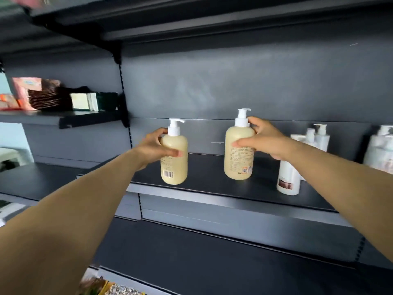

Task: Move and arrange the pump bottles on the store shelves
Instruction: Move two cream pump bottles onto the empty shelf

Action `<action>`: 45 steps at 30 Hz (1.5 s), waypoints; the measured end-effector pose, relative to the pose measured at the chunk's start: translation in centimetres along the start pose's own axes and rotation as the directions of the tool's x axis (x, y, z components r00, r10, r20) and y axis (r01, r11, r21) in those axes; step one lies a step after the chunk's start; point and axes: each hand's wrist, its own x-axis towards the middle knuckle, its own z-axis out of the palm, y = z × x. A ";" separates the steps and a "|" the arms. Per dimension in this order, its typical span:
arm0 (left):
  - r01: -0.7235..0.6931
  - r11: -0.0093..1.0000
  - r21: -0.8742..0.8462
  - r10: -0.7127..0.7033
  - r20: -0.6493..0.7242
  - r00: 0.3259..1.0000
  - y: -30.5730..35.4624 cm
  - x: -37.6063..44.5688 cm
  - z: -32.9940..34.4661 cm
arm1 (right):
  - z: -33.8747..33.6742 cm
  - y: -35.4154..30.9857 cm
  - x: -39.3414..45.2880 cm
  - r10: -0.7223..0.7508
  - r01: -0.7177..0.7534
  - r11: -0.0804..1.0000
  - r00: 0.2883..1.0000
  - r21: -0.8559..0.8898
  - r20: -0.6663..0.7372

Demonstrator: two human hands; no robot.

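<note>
Dark store shelving fills the head view, w/ a grey back panel and a black shelf point(212, 179) at about chest height.

Head view: left hand point(156, 145) is wrapped round the smaller cream bottle point(174, 158), thumb across the front label, fingers behind. Right hand point(261, 139) grips the bigger cream bottle point(239, 150) near its shoulder, thumb in front. Both bottles stand upright, long axis vertical, pumps up, well apart. Bigger one sits further back on the shelf; smaller one is at the front edge, base level w/ the lip, so can't tell if it's resting or held just clear. Each bottle is straight ahead of its own hand, so neither arm needs to cross.

White bottles point(289, 179) stand just beside the right wrist, partly hidden by that forearm; nudging them looks like the risk. One more white bottle point(380, 150) is cut off at the right edge. Packets point(32, 94) on the left shelf are blurred, as is stock at bottom.
</note>
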 end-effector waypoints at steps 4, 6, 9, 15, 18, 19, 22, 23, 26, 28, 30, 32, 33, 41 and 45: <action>0.009 0.999 0.032 -0.008 -0.027 1.000 -3.5 4.6 -5.2 | 5.4 -0.4 6.9 -0.017 0.017 1.000 1.000 -0.017 0.001; 0.011 1.000 0.030 -0.010 -0.048 0.999 -5.1 6.9 -7.7 | 8.2 -0.9 9.7 -0.027 0.027 1.000 1.000 0.004 0.003; 0.014 1.000 0.003 -0.014 -0.065 0.998 -7.4 10.0 -11.1 | 12.0 -1.3 13.5 -0.034 0.034 0.999 0.999 0.009 0.017; 0.008 1.000 -0.014 -0.009 -0.058 0.998 -11.8 16.1 -15.6 | 18.1 -1.0 19.0 0.001 0.000 1.000 1.000 0.014 0.000; 0.009 0.999 -0.039 -0.010 -0.024 1.000 -14.6 19.2 -17.0 | 21.3 -0.1 21.0 0.036 -0.037 0.999 0.999 -0.016 -0.039; 0.013 0.999 -0.033 -0.013 -0.001 1.000 -15.4 20.3 -17.5 | 22.3 0.2 21.6 0.053 -0.054 0.998 0.997 -0.022 -0.050; 0.008 1.000 -0.011 -0.007 0.070 0.998 -17.6 23.3 -18.4 | 24.9 1.2 23.1 0.100 -0.104 0.994 0.991 -0.040 -0.086; 0.003 1.000 -0.012 -0.002 0.086 0.996 -18.3 24.2 -18.7 | 25.7 1.5 23.6 0.115 -0.120 0.992 0.989 -0.044 -0.098; -0.014 1.000 -0.023 0.017 0.129 0.991 -20.1 26.4 -19.1 | 27.4 2.2 24.7 0.145 -0.153 0.987 0.980 -0.051 -0.134; -0.015 0.999 -0.035 0.020 0.164 0.986 -21.3 27.7 -19.2 | 28.2 2.9 25.2 0.162 -0.174 0.982 0.975 -0.068 -0.151; -0.015 0.999 -0.039 0.022 0.190 0.982 -22.4 28.8 -19.1 | 28.9 3.6 25.6 0.175 -0.193 0.976 0.970 -0.096 -0.171; -0.014 0.999 -0.035 0.021 0.200 0.980 -23.3 29.8 -19.0 | 29.3 4.5 26.0 0.186 -0.211 0.970 0.964 -0.120 -0.190; -0.015 0.999 -0.032 0.021 0.202 0.979 -23.7 30.3 -18.8 | 29.5 4.9 26.2 0.191 -0.217 0.968 0.962 -0.122 -0.197; 0.017 0.998 -0.065 -0.005 0.190 0.982 -25.6 33.2 -17.6 | 29.8 6.7 29.3 0.192 -0.222 0.967 0.958 -0.123 -0.215; 0.030 0.998 -0.061 -0.018 0.187 0.982 -25.8 34.5 -16.8 | 30.0 7.4 30.7 0.194 -0.231 0.964 0.950 -0.134 -0.244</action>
